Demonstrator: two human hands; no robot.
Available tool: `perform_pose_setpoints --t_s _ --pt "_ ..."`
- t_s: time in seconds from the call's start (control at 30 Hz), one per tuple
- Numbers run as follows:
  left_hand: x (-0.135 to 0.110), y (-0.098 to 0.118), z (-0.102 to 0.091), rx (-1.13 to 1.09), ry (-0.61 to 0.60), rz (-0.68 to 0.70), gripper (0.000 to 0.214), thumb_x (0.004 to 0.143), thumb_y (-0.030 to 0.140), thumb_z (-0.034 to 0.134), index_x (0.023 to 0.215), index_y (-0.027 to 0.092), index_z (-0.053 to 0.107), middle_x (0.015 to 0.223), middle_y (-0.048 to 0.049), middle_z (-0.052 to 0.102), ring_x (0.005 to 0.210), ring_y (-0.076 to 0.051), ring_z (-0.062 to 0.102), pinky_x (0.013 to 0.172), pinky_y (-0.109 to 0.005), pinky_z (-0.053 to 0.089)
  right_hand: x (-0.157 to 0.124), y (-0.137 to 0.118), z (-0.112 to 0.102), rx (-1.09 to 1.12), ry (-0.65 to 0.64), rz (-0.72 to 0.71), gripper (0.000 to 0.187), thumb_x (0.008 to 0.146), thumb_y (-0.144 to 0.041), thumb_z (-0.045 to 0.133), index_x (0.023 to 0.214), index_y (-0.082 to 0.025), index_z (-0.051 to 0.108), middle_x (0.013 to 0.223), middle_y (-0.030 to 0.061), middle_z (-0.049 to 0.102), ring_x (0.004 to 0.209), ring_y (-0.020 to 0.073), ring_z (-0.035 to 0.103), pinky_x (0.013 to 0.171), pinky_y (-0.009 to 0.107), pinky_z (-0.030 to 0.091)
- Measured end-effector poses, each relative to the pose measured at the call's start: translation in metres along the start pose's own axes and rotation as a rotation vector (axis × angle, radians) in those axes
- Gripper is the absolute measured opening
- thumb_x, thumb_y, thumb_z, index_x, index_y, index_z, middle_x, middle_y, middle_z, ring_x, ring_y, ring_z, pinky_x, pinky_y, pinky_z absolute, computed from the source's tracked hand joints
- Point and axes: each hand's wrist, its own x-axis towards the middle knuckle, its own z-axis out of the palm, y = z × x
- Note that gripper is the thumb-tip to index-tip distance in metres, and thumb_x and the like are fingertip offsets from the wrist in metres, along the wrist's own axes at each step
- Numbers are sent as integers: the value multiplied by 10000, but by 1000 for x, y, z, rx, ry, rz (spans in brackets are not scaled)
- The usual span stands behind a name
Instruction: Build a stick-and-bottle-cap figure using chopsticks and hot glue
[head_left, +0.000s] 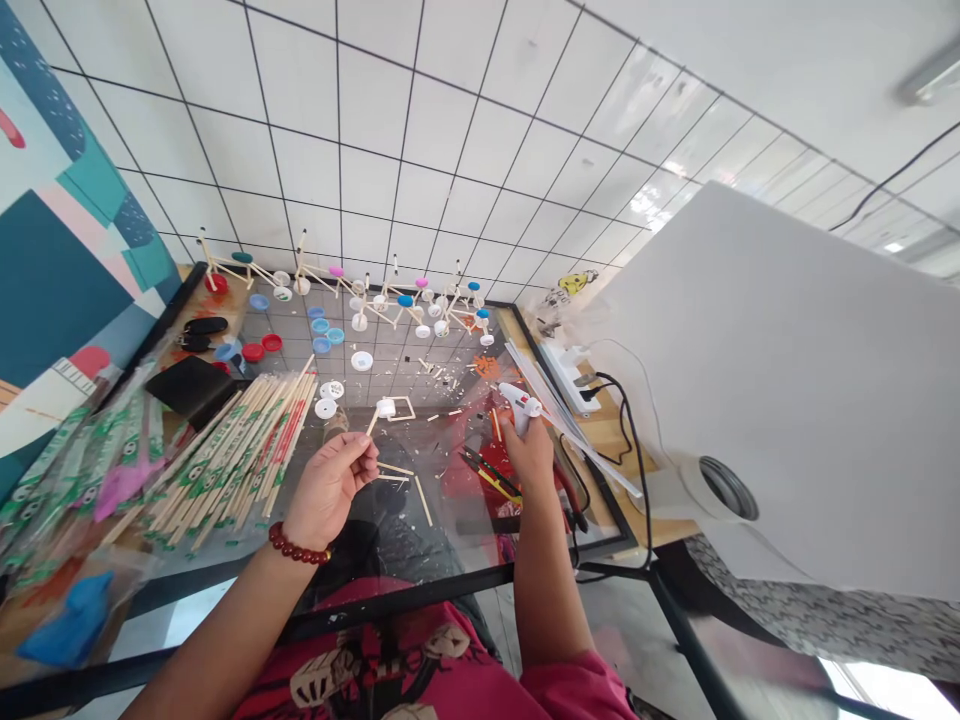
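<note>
My left hand (334, 485) pinches a short wooden stick (372, 425), and a white bottle cap (385, 408) is at the stick's far end. Just right of the cap is a small frame of thin sticks (405, 416); whether the two are joined I cannot tell. My right hand (531, 455) is wrapped round a white hot glue gun (520, 402), its nozzle pointing left over the glass tabletop (420, 540). Several loose stick pieces (424, 500) lie on the glass between my hands. Near my right wrist rests a yellow-and-black cutter (499, 482).
Wrapped chopsticks (240, 450) are heaped at left, by a black box (193, 388). Stick-and-cap models (405, 300) line the back. Loose red caps (253, 352) and blue caps (321, 326) lie nearby. A power strip (571, 378) with black cables stands at right, beside a large white sheet (787, 400).
</note>
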Motion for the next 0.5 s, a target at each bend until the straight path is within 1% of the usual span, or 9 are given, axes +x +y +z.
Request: perform_pose_setpoints --t_s 0.13,0.27,0.33,0.4,0.5 --pt "2 -2 -2 16 10 9 276 599 235 959 716 142 727 709 -20 691 643 -114 604 578 -202 570 5 0 0 22 -20 67 525 892 -505 634 1257 -133 697 1132 204 797 1065 381 754 909 440 556" --pt "4 -4 -4 19 1 10 258 620 246 949 721 150 731 718 -20 693 651 -119 604 577 -206 576 7 2 3 88 -28 36 421 899 -434 631 1212 -165 716 1087 169 813 1055 364 762 902 435 572" --pt "4 -4 -5 17 2 9 263 620 250 952 724 151 733 723 -20 693 654 -119 604 580 -204 577 6 2 4 101 -40 26 397 895 -419 648 1208 -184 719 1072 148 818 1056 353 766 902 426 578" --pt "5 -4 -6 16 6 7 253 631 244 947 729 154 732 728 -18 691 657 -118 604 584 -202 575 5 1 5 106 -48 17 420 898 -428 664 1243 -193 711 1096 140 817 1080 348 767 920 422 580" --pt "5 -4 -7 10 6 8 226 671 242 931 742 159 733 736 -16 683 667 -117 603 596 -197 573 3 -5 4 102 -65 28 506 888 -449 683 1318 -182 681 1164 150 806 1118 357 762 941 431 580"
